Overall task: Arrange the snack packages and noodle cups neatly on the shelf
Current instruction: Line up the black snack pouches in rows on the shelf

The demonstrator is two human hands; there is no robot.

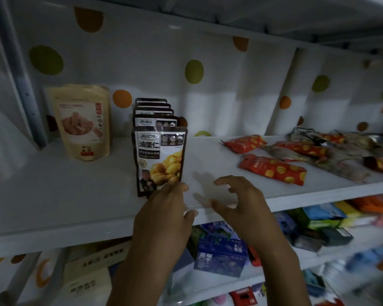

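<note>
White shelf unit, grey metal upright at left. Back panel white with orange, green, brown dots. Lighting dim.

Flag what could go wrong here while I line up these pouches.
1. The front pouch stands close to the edge of the shelf with only the left hand touching its base; once released it may tip forward off the shelf or back into the row behind it.
2. The red packets lie loose and crooked on the right; the empty right hand could sweep one off when reaching over.
</note>
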